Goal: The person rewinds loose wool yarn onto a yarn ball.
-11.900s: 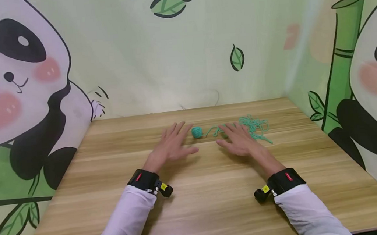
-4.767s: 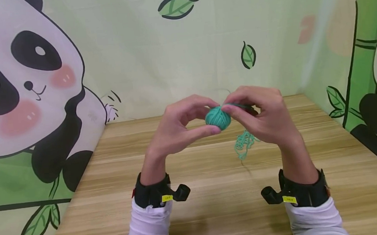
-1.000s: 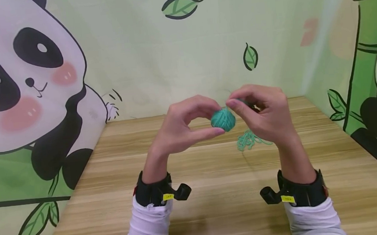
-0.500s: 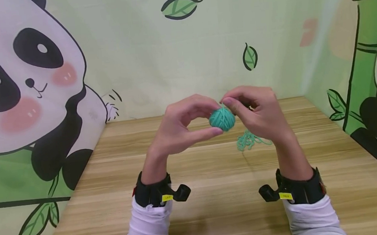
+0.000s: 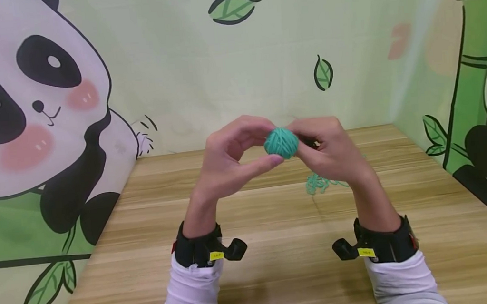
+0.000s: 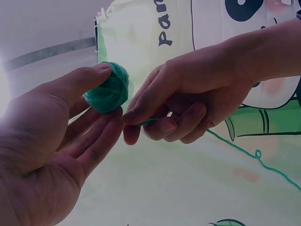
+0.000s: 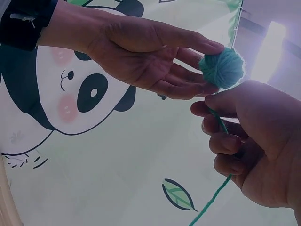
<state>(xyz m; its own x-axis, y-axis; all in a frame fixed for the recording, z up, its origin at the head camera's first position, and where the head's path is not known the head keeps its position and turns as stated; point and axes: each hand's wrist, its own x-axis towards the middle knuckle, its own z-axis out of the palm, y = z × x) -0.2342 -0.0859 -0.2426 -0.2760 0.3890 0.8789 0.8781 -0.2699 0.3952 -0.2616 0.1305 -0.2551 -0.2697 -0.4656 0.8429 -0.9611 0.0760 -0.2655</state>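
A small teal ball of yarn [image 5: 281,143] is up off the table, pinched between the thumb and fingertips of my left hand [image 5: 237,155]. Right beside it, my right hand [image 5: 326,145] pinches the yarn strand [image 7: 217,120] between thumb and forefinger, its other fingers curled over the strand. In the left wrist view the loose strand [image 6: 256,154] trails away past the right hand with a small loop in it. Below the right hand, a tangle of loose yarn [image 5: 318,183] lies on the table, partly hidden by that hand and wrist.
The wood-grain table [image 5: 279,273] spans the area beneath both hands. Behind it hangs a pale green backdrop [image 5: 177,71] printed with pandas, leaves and bamboo. Each wrist wears a black strap with a small camera [image 5: 236,249].
Earlier both hands lay flat by the ball and yarn on the table; then they lifted it. In the last half second the ball rose slightly and the right hand moved down and left, partly behind it.
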